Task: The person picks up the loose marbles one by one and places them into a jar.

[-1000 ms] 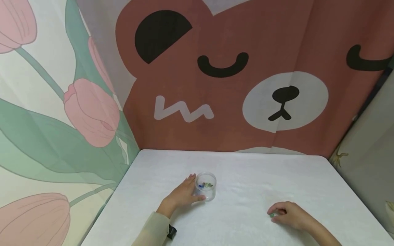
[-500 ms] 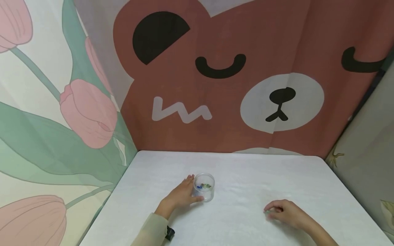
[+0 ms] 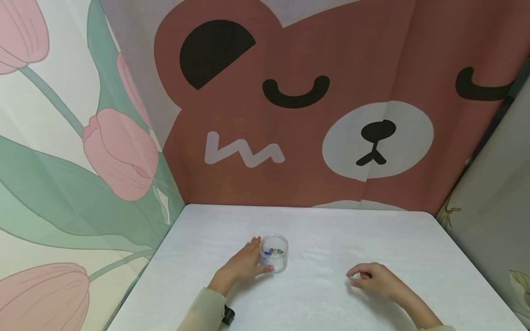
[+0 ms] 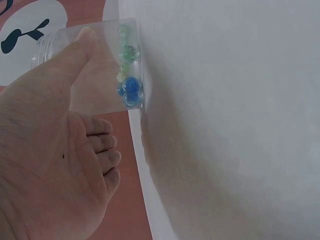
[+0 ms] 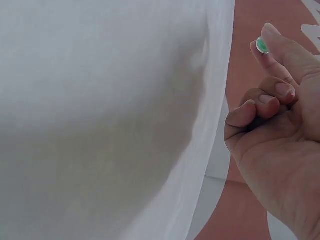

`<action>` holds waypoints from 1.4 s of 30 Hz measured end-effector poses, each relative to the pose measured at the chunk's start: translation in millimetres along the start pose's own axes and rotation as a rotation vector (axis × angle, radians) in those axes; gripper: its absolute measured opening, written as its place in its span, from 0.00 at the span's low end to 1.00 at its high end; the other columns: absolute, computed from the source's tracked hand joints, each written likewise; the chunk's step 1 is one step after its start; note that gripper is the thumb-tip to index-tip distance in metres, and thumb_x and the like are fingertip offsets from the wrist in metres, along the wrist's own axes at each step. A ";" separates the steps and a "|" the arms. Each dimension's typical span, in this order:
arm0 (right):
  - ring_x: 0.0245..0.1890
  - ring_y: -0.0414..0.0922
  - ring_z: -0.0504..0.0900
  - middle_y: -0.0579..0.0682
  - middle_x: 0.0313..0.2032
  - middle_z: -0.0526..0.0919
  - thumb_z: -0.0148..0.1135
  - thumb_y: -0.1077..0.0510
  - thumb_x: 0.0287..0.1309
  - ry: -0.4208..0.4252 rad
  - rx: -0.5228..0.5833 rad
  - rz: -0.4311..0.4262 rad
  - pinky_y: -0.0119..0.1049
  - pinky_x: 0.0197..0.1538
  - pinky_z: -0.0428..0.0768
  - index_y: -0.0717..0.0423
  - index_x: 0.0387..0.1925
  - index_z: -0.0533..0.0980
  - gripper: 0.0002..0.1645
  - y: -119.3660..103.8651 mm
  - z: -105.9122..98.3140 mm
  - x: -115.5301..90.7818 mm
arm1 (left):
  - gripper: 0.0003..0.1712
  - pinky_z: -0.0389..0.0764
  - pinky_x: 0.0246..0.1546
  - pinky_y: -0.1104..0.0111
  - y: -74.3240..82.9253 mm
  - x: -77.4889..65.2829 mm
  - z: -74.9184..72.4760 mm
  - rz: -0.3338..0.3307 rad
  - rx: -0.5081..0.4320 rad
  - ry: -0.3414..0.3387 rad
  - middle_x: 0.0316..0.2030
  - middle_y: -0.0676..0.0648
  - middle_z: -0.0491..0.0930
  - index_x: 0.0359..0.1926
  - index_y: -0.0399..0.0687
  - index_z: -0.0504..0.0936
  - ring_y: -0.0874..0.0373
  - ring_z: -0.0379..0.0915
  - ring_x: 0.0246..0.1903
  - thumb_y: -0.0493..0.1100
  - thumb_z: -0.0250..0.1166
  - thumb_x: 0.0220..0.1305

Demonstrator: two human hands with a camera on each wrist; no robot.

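Note:
A clear plastic jar (image 3: pixel 280 264) stands upright on the white table, left of centre in the head view. Several blue and green glass marbles (image 4: pixel 131 85) lie on its bottom. My left hand (image 3: pixel 243 263) holds the jar from its left side, the thumb along the near wall; some of the fingers are hidden behind it in the left wrist view. To the right, my right hand (image 3: pixel 378 278) is raised over the table and pinches a green glass marble (image 5: pixel 262 45) between thumb and index finger. Its other fingers are curled into the palm.
The white table (image 3: pixel 310 299) has its far edge against a brown curtain (image 3: pixel 240 184) with a bear print. A tulip-print curtain (image 3: pixel 45 193) hangs on the left, and a pale curtain (image 3: pixel 492 207) on the right. A black band (image 3: pixel 228 315) shows at my left wrist.
My right hand has lifted the green marble off the table and moved left, toward the jar. My left hand and the jar stay in place, while the head view shifts slightly.

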State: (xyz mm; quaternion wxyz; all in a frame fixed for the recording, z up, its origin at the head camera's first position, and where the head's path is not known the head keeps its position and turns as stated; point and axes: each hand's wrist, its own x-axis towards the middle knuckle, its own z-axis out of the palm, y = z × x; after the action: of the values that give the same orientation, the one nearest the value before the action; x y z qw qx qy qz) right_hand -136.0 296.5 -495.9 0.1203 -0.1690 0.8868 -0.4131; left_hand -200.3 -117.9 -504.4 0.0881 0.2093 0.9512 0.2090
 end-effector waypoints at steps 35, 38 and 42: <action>0.19 0.33 0.58 0.40 0.18 0.62 0.69 0.48 0.63 0.100 0.004 -0.062 0.28 0.23 0.63 0.60 0.48 0.85 0.20 -33.5 19.6 42.8 | 0.61 0.51 0.78 0.51 -2.6 1.9 0.9 -0.006 -0.003 0.000 0.79 0.40 0.50 0.79 0.36 0.52 0.45 0.43 0.79 0.72 0.63 0.61; 0.19 0.33 0.58 0.41 0.18 0.63 0.69 0.48 0.63 0.107 0.014 -0.062 0.28 0.22 0.63 0.60 0.48 0.85 0.20 -36.8 21.8 46.8 | 0.61 0.51 0.78 0.51 -3.2 2.1 1.6 -0.006 -0.003 0.001 0.79 0.40 0.50 0.79 0.36 0.52 0.45 0.43 0.79 0.72 0.63 0.61; 0.19 0.33 0.58 0.41 0.18 0.63 0.70 0.48 0.63 0.129 0.019 -0.061 0.28 0.22 0.62 0.59 0.47 0.86 0.20 -41.8 25.2 52.3 | 0.61 0.51 0.78 0.51 -3.7 2.1 2.3 -0.005 0.001 0.003 0.79 0.40 0.50 0.79 0.36 0.52 0.45 0.43 0.79 0.72 0.63 0.61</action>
State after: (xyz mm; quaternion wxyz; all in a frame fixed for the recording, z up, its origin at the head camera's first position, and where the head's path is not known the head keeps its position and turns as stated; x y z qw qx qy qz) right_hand -166.5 233.0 -483.3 0.0519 -0.1679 0.8832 -0.4348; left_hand -202.9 -119.2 -508.3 0.0872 0.2064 0.9520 0.2087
